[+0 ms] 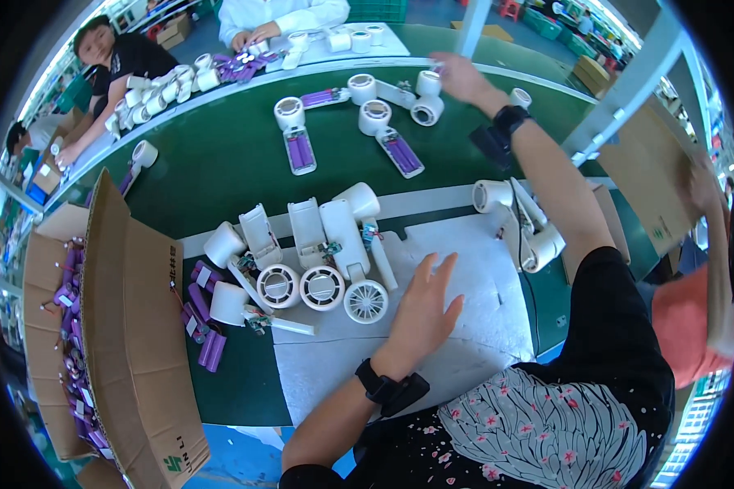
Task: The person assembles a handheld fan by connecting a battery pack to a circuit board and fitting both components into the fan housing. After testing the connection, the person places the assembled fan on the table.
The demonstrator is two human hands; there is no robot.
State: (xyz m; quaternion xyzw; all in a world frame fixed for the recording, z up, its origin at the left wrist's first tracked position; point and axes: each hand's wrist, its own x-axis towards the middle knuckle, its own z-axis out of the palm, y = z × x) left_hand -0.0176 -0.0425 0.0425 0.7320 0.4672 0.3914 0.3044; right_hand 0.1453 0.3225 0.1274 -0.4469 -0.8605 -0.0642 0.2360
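My left hand (423, 314) is open, fingers spread, above a white foam sheet (481, 306), holding nothing. At the far side of the green table, my right hand (465, 80) has its fingers closed at the handle end of a white handheld fan (428, 82); my fingers partly hide that handle. Beside it lie more white fans, some with purple battery cells showing in open handles (299, 151). Left of my left hand is a cluster of white fan heads (322, 288), open handle shells (259, 235) and small green circuit boards. Loose purple battery packs (212, 350) lie next to them.
A tall cardboard box (134, 326) of purple battery packs stands at left. More fan parts (493, 196) and a black cable (532, 301) lie right of the sheet. A metal post (628, 85) rises at right. Co-workers sit across the table; another person is at far right.
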